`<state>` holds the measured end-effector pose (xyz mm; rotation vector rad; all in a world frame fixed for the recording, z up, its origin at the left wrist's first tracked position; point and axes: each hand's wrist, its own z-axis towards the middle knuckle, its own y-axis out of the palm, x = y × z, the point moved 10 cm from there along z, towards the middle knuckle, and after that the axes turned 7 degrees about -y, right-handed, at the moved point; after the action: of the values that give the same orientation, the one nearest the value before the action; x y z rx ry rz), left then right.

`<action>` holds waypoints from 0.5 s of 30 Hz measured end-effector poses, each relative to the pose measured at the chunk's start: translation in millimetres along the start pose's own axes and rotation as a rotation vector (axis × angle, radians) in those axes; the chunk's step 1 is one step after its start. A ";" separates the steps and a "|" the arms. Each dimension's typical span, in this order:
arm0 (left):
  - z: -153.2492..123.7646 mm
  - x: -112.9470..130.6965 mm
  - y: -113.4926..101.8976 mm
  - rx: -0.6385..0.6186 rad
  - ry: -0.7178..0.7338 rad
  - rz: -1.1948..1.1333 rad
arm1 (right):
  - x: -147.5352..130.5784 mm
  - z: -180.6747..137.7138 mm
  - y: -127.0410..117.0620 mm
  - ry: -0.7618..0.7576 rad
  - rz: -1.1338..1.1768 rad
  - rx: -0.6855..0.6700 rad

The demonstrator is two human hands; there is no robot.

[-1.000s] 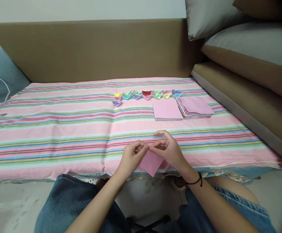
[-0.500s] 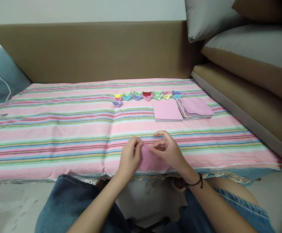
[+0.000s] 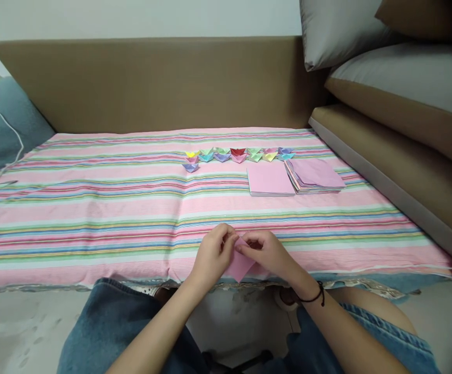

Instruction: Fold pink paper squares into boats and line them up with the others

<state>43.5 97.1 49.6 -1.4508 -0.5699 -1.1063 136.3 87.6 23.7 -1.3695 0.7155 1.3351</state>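
Striped pink cloth (image 3: pixel 93 218) covers the low surface in front of me, with a brown sofa back (image 3: pixel 151 83) behind it and grey cushions (image 3: pixel 366 31) piled at the upper right. A row of small folded paper boats (image 3: pixel 237 154) sits above centre; just below it, to the right, two stacks of paper squares (image 3: pixel 269 179) lie side by side. Nothing stands between them and my hands.

At the lower centre, my left hand (image 3: pixel 212 254) and right hand (image 3: pixel 268 252) both pinch the pink paper (image 3: pixel 239 266), fingertips meeting at its top, its lower corner over the cloth's edge. Half a second ago my right fingers were spread open; now they are curled down onto the fold.
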 end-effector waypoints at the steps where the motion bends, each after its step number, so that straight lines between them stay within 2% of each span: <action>1: -0.2 0.2 1.1 -0.015 -0.003 -0.014 | -1.1 0.0 -3.0 -0.013 -0.011 0.034; 10: 1.2 -5.7 -2.1 -0.051 -0.037 -0.005 | 3.4 -6.5 -42.9 0.048 0.095 0.313; 15: 1.9 -13.5 -12.6 -0.014 -0.110 -0.011 | 8.7 -9.9 -67.7 0.085 0.148 0.452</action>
<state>27.5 104.9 44.2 -1.5289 -0.6496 -1.0457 203.9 99.1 31.7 -1.0279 1.1180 1.1410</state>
